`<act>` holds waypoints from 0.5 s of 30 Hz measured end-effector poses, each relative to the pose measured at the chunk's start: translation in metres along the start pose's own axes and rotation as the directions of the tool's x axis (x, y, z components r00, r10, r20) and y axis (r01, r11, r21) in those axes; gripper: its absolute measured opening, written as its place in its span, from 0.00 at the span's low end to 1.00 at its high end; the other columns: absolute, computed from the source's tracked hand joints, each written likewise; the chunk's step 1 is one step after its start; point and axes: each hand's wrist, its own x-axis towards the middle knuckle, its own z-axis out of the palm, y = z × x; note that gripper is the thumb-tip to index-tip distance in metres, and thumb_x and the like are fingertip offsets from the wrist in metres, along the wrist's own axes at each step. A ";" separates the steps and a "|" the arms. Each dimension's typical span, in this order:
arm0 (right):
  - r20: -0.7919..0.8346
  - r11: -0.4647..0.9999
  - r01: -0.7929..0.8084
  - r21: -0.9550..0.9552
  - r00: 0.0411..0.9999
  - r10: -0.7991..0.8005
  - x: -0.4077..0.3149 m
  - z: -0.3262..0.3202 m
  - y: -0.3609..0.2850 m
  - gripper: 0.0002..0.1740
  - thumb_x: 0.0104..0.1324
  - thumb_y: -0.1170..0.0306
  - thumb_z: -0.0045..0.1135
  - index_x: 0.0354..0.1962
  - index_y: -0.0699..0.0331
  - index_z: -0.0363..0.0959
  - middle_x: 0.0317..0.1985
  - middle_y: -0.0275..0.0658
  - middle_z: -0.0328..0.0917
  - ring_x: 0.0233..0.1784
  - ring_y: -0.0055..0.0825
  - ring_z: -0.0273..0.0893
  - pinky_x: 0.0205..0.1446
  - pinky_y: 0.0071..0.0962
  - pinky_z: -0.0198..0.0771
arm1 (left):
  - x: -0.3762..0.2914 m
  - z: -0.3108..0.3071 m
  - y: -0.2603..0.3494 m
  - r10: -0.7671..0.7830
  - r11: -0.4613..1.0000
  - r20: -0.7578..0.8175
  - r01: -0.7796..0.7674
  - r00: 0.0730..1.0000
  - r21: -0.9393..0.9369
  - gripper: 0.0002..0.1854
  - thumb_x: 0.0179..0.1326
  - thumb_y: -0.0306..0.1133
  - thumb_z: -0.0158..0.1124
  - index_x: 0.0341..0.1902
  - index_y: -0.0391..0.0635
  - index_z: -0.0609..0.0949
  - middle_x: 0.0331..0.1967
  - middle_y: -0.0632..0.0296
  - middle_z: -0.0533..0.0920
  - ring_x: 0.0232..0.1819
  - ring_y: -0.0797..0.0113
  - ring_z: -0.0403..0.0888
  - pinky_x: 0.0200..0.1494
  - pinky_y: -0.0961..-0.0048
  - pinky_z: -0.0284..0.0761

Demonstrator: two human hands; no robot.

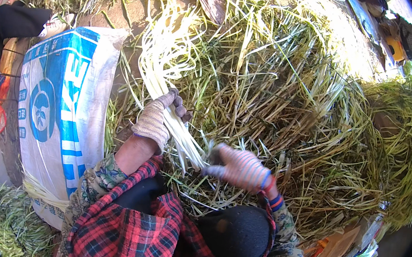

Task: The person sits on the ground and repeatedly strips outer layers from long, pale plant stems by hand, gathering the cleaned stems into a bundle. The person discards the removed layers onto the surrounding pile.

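My left hand (155, 118), in a tan knitted glove with dark fingertips, is closed around a bundle of long, pale yellow-white leafy stalks (155, 70) that look like blanched chives. The leaves fan out beyond the hand, and the white stem ends (193, 154) point down towards the right. My right hand (241, 167) wears a striped knitted glove with grey fingers. It is beside the stem ends with thumb and fingers apart, and its fingertips are blurred by motion. Whether they touch the stems I cannot tell.
A large heap of loose green and straw-coloured stalks (270, 109) spreads in front and right. At left stands a white-and-blue woven sack (65, 111). More greens (17, 221) lie at lower left. An orange plastic crate or stool (334, 248) is at lower right. Another person's dark-clad leg (18, 22) shows upper left.
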 end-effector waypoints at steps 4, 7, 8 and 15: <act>0.058 0.870 -0.189 0.456 0.982 0.182 -0.008 0.052 0.011 0.19 0.62 0.55 0.50 0.36 0.64 0.72 0.19 0.35 0.72 0.23 0.24 0.71 0.30 0.24 0.66 | 0.000 0.000 0.000 0.002 1.000 -0.082 0.000 0.997 0.023 0.06 0.60 0.35 0.55 0.37 0.47 0.72 0.21 0.66 0.70 0.20 0.70 0.67 0.29 0.66 0.69; -0.008 0.582 -0.182 0.793 0.951 0.308 -0.027 0.070 0.024 0.12 0.64 0.64 0.49 0.30 0.65 0.73 0.18 0.26 0.68 0.22 0.11 0.64 0.26 0.15 0.61 | 0.004 -0.001 0.000 0.003 0.999 -0.102 0.000 0.995 0.033 0.06 0.61 0.36 0.55 0.34 0.48 0.72 0.19 0.68 0.68 0.16 0.72 0.63 0.25 0.67 0.68; -0.030 0.540 -0.172 0.824 0.939 0.344 -0.035 0.070 0.029 0.12 0.64 0.65 0.48 0.29 0.65 0.73 0.19 0.27 0.68 0.21 0.12 0.64 0.25 0.15 0.61 | 0.004 -0.002 0.001 -0.004 1.000 -0.132 0.007 0.991 0.019 0.06 0.61 0.36 0.56 0.34 0.49 0.72 0.18 0.68 0.67 0.15 0.73 0.62 0.24 0.68 0.67; -0.024 0.367 -0.161 0.916 0.893 0.450 -0.069 0.042 0.050 0.12 0.64 0.63 0.48 0.33 0.64 0.71 0.21 0.32 0.73 0.24 0.21 0.72 0.28 0.19 0.67 | 0.000 0.007 0.031 -0.086 0.976 -0.181 0.045 0.980 -0.215 0.04 0.60 0.34 0.56 0.32 0.49 0.72 0.15 0.74 0.62 0.14 0.79 0.55 0.19 0.80 0.55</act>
